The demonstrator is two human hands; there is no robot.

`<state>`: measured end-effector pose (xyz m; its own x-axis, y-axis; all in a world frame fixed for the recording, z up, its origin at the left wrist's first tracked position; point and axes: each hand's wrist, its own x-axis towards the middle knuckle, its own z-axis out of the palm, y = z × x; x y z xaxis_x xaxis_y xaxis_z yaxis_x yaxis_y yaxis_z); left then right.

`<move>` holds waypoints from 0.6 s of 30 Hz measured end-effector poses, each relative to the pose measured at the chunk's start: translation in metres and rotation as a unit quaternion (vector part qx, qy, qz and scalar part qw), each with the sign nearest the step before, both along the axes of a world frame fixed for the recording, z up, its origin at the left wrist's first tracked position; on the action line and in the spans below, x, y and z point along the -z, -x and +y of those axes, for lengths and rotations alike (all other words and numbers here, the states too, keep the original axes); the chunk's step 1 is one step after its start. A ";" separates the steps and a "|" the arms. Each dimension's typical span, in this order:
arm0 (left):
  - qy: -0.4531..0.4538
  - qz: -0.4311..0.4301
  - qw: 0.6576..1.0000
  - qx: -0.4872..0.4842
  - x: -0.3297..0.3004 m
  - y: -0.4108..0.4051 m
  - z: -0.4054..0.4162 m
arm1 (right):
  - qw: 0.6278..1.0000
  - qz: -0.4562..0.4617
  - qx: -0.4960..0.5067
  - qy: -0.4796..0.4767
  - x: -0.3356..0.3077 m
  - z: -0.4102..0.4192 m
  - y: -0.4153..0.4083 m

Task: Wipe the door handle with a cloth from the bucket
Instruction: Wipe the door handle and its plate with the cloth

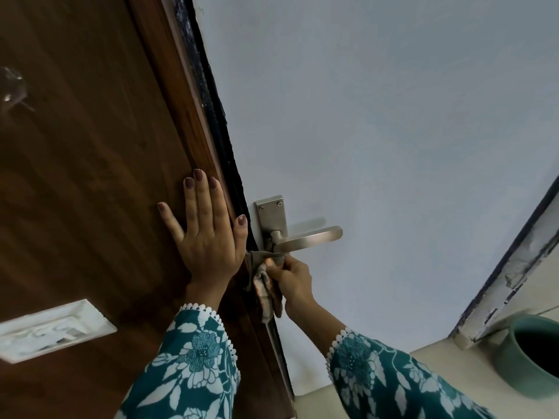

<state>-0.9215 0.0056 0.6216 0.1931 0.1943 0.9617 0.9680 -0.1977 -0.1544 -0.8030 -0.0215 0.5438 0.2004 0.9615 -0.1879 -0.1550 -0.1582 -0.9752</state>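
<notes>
a: where is the cloth point(266, 285) held at this point?

b: it is clamped in the right hand point(292, 278), at about 7 o'clock from the door handle point(308, 240). its upper end is pressed up against the neck of the lever, where the lever meets the backplate point(272, 214); the rest is left hanging below the fist.

a: and the left hand point(205, 237)?

b: it is laid flat and spread on the brown door frame point(90, 176), at 9 o'clock from the handle, with nothing gripped. the frame appears to be used for bracing.

a: how far along is the job judged to be?

b: the cloth has clearly been fetched already, so the bucket point(532, 355), seen at 4 o'clock from the handle on the floor, is no longer needed for that. wiping is judged to be under way at the inner end of the lever. the long bar out toward 3 o'clock is uncovered by cloth, and whether it has been wiped cannot be told. that bar, the tip, and perhaps the backplate are probably left to be covered.
</notes>
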 end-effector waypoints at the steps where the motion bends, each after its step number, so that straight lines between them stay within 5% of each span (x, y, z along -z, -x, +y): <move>1: 0.004 -0.001 1.000 -0.001 0.000 0.000 -0.001 | 0.999 -0.035 -0.014 -0.013 0.000 -0.002 -0.006; 7: 0.070 -0.040 0.996 0.025 -0.002 -0.003 -0.011 | 0.965 -0.245 -0.085 -0.050 0.006 -0.028 -0.062; 12: 0.236 -0.099 0.932 0.256 0.030 -0.048 -0.060 | 0.987 -0.071 -0.107 -0.092 -0.011 -0.055 -0.119; 15: 0.413 -0.187 0.794 0.405 0.049 -0.084 -0.078 | 0.984 0.049 -0.128 -0.113 -0.025 -0.065 -0.146; 18: 0.592 -0.396 0.528 0.464 0.040 -0.117 -0.079 | 0.977 0.157 -0.096 -0.110 -0.036 -0.070 -0.160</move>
<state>-0.8040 -0.0734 0.5812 0.3616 0.9240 0.1241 0.0390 -0.1480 0.9882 -0.6426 -0.0919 0.5800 -0.0213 0.9998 0.0036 -0.4400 -0.0061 -0.8980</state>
